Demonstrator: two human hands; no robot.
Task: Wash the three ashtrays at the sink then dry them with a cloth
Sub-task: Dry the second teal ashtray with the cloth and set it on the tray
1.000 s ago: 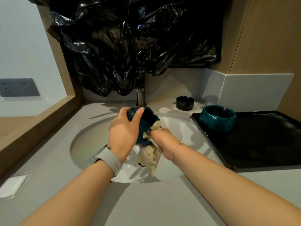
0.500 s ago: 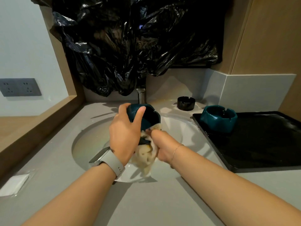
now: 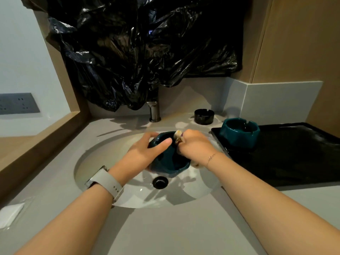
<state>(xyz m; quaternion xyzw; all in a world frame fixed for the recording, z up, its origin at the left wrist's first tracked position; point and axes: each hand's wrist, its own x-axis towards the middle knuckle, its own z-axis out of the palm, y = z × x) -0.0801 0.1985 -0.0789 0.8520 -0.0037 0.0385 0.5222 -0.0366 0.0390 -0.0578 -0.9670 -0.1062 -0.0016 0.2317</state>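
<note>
Black plastic (image 3: 139, 52) hangs over the sink (image 3: 95, 162) (tap (image 3: 154, 111) half hidden). Left hand (image 3: 141, 155) grips an ashtray (image 3: 169, 159); right hand (image 3: 195, 146) clutches a cloth (image 3: 178, 137) inside it.

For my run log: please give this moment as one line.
stage: wiping | left hand: holds teal ashtray over sink | right hand: cloth inside it | black ashtray: counter | other teal ashtray: tray

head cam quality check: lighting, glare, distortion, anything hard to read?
Head view: dim, warm light; wide-angle bending of the counter edges; glare streaks on the black plastic bag; hard arm shadows in the sink; the black tray is nearly featureless; the cloth is mostly hidden by the right hand.
</note>
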